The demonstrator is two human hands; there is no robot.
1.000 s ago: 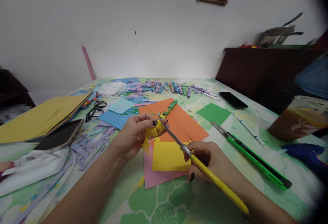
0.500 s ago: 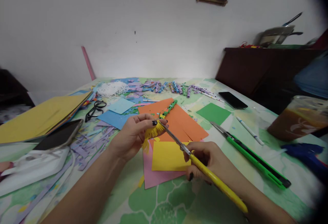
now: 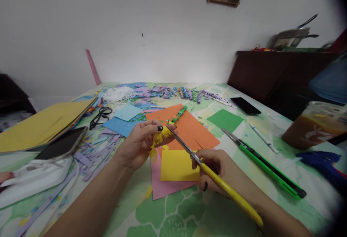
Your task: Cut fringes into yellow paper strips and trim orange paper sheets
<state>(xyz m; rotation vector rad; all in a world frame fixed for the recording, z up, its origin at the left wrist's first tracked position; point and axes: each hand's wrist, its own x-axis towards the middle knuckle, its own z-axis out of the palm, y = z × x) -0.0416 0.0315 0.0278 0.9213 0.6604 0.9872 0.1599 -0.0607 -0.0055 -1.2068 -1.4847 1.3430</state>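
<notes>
Between the thumb and fingers of my left hand (image 3: pixel 139 141) is a fringed yellow paper strip (image 3: pixel 162 136), its cut ends hanging down. My right hand (image 3: pixel 217 170) grips scissors (image 3: pixel 226 188) with yellow handles. Their blades point up and left, with the tips at the strip's right end beside my left fingers. Below the hands lies a yellow paper rectangle (image 3: pixel 176 166) on a pink sheet (image 3: pixel 159 190). Behind it are orange sheets (image 3: pixel 195 128), with a green rolled paper piece (image 3: pixel 180 114) resting on them.
To the right lie a green utility knife (image 3: pixel 271 168), a green paper square (image 3: pixel 226 120), a phone (image 3: pixel 245 106), a blue glue gun (image 3: pixel 321 161) and a cup of drink (image 3: pixel 311 125). Left are black glasses (image 3: pixel 101 117), another phone (image 3: pixel 63 141), purple paper scraps (image 3: pixel 100 154) and yellow sheets (image 3: pixel 46 121).
My left thumb has shifted slightly left and up along the yellow strip. The right thumb has moved a little, and the scissors stay almost in place.
</notes>
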